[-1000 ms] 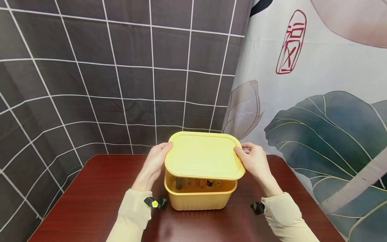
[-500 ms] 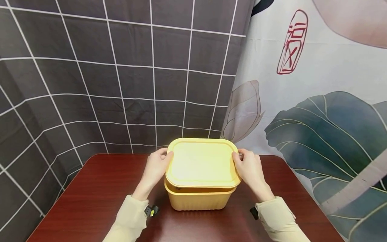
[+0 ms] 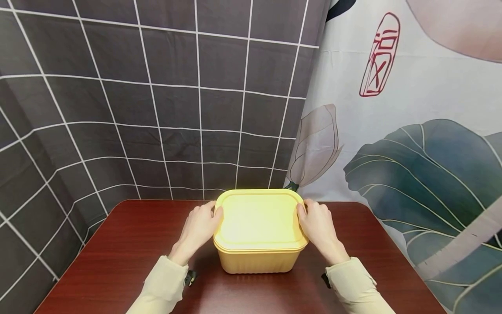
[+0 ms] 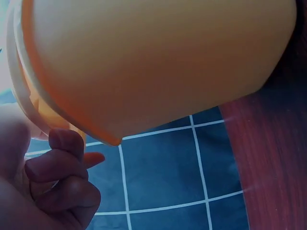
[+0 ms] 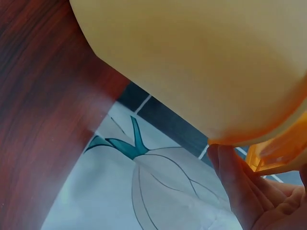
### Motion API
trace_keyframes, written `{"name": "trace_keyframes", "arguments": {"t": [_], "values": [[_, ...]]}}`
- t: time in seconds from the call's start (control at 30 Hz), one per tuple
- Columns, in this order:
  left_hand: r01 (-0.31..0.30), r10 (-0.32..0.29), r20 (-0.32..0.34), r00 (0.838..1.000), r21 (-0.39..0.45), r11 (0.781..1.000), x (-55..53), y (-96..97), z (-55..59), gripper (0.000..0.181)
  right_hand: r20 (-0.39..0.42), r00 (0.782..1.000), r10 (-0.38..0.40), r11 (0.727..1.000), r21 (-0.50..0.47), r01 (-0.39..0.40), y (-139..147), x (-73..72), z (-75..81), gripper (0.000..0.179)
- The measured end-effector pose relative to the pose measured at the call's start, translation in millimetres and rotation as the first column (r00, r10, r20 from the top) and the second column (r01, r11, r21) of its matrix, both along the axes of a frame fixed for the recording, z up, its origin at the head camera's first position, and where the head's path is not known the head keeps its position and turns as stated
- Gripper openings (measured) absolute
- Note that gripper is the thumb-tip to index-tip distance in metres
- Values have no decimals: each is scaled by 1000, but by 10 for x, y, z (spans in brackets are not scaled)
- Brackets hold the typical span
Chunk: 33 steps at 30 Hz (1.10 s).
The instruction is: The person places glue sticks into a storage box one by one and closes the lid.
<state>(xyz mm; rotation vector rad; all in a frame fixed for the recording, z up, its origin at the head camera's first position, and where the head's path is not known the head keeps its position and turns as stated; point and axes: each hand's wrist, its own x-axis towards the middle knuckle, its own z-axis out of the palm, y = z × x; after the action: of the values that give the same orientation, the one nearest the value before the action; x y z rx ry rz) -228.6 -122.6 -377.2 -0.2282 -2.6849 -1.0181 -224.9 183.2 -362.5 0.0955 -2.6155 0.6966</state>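
Observation:
A yellow lid [image 3: 258,220] lies over the top of a yellow plastic box [image 3: 259,263] that stands on the table. My left hand [image 3: 199,229] grips the lid's left edge, thumb on top and fingers curled beneath. On the opposite side my right hand [image 3: 319,229] pinches the right edge in the same way. In the left wrist view a narrow gap shows between the lid's rim [image 4: 18,91] and the box [image 4: 163,57]. The right wrist view also shows the lid [image 5: 280,168] slightly apart from the box rim near my fingers. The box's contents are hidden.
The dark red wooden table [image 3: 117,261] extends on both sides of the box. Behind it hangs a dark grey curtain [image 3: 164,104] with white grid lines. A white curtain [image 3: 427,100] with lotus prints hangs at the right.
Both hands have lowered the lid toward me and down onto the box. The opening at the front, where small items showed earlier, is now covered. The box has stayed in place.

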Motion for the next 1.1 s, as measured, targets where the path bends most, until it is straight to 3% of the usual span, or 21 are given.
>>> {"name": "trace_keyframes", "arguments": {"t": [0.43,0.73,1.1], "values": [[-23,25,35,999,-60,998,-27,-12,-71,36,28,1000,-11,1000,18,11,-7,-57,-71,23],[-10,13,64,998,-54,998,-37,-24,-108,32,95,995,-17,1000,5,17,-20,-75,-142,22],[1,3,98,995,-48,999,-56,-41,-156,32,114,993,-26,1000,-3,26,-21,-68,-179,22]]}}
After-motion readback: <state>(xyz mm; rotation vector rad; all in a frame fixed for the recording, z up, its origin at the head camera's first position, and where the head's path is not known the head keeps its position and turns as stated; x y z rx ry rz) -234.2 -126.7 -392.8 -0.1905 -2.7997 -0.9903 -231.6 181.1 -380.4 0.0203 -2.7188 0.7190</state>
